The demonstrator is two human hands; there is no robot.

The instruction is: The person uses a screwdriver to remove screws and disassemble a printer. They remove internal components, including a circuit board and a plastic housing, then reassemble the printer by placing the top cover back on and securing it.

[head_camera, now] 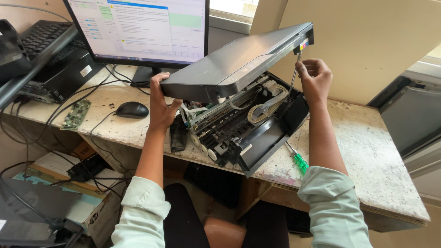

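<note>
Your left hand (161,103) gripping the raised grey scanner lid (234,62) at its lower corner, your right hand (314,78) clenched around a thin metal rod (294,73) under the lid's far end, open printer (243,124) on the worn table (367,151), green-handled screwdriver (298,160) beside it.

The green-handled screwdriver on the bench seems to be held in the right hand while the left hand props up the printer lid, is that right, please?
Not quite. In the head view the green-handled screwdriver lies loose on the bench; the right hand holds a thin metal rod instead. The left hand does prop up the printer lid.
</note>
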